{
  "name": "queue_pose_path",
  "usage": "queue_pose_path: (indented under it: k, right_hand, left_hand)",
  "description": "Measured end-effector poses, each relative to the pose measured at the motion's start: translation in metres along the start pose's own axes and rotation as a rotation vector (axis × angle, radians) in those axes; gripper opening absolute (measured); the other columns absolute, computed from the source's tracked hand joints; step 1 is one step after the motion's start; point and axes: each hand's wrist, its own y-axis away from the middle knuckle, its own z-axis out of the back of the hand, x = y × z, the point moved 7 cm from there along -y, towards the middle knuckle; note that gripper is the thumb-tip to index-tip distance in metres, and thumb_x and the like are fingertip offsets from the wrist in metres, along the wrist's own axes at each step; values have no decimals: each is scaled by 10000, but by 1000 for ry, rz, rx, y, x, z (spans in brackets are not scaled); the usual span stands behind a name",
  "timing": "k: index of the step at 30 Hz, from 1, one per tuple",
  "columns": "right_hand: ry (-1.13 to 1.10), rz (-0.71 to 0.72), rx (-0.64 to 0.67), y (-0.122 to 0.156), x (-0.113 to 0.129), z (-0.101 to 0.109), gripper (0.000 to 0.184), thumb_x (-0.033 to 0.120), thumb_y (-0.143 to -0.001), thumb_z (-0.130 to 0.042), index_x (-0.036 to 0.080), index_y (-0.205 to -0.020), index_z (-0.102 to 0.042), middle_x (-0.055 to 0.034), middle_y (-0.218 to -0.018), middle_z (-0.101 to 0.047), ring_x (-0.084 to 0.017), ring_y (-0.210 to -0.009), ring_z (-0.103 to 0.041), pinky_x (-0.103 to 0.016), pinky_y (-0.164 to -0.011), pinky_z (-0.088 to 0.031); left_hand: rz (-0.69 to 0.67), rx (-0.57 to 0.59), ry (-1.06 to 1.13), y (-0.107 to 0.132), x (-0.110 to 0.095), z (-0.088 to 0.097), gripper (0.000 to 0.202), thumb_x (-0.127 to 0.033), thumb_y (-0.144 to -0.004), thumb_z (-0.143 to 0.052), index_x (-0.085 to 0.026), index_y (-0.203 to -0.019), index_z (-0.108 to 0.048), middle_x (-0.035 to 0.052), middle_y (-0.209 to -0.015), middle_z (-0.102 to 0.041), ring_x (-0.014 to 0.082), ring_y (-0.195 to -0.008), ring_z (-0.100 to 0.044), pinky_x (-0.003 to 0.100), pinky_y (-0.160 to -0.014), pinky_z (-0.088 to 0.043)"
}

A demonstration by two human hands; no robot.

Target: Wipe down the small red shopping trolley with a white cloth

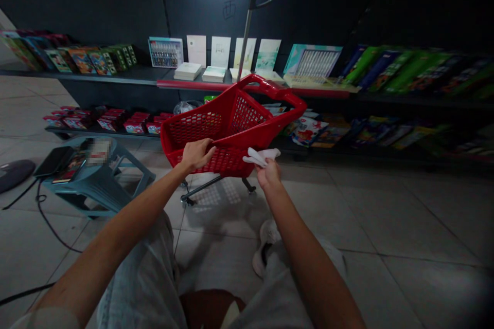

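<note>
A small red shopping cart (200, 126) with a perforated plastic basket stands on wheels in front of me, its handle up at the right. My left hand (197, 155) grips the near top rim of the basket, thumb on the outside and fingers over the edge. White tissue or a thin cloth (262, 156) is pinched in my right hand (269, 172), close to the cart's near side at its right end. Whether the cloth touches the cart I cannot tell.
Behind the cart, a dark shelf (139, 76) carries books, boxes and snack bags. Left stands a blue-grey plastic stool (131, 164) with a dark device and booklets on it. Cables (50, 223) trail on the tiled floor. A metal pole (245, 36) rises behind the cart.
</note>
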Motion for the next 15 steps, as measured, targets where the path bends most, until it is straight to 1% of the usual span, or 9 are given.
queue_pose_path:
  k: [3,5,7,11,15]
  right_hand:
    - [-9,48,-28,1,19,1,252,92,-815,-463,207,-1015,-564,20,-874,-697,-119,-740,-707,-207,-612,-587]
    - [-10,64,-39,2,27,0,245,104,-818,-480,204,-1023,-570,19,-885,-697,-120,-752,-704,-208,-614,-588]
    - [2,73,-54,1,31,0,241,113,-816,-488,203,-1024,-569,19,-898,-694,-116,-758,-700,-207,-620,-587]
    - [62,132,-76,-5,38,4,288,145,-800,-486,204,-1065,-580,19,-925,-692,-106,-747,-689,-171,-566,-536]
    - [99,240,-21,-15,46,8,329,200,-776,-514,206,-1094,-597,18,-937,-700,-123,-780,-708,-185,-594,-554]
  left_hand:
    - [-8,-13,12,1,3,1,479,-515,-1036,-392,-241,-1321,-664,73,-1269,-749,262,-1170,-690,370,-951,-496]
    - [-9,-12,16,2,4,2,481,-511,-1034,-390,-239,-1320,-665,74,-1265,-751,261,-1173,-690,368,-952,-496]
    - [-1,-3,19,3,4,2,486,-515,-1033,-383,-241,-1320,-664,75,-1270,-750,260,-1180,-687,367,-962,-492]
    - [10,9,24,4,5,4,484,-515,-1032,-378,-244,-1310,-668,70,-1261,-755,256,-1175,-687,363,-961,-489]
    - [7,-7,25,4,7,4,477,-516,-1030,-382,-248,-1288,-680,66,-1228,-766,259,-1155,-694,363,-932,-491]
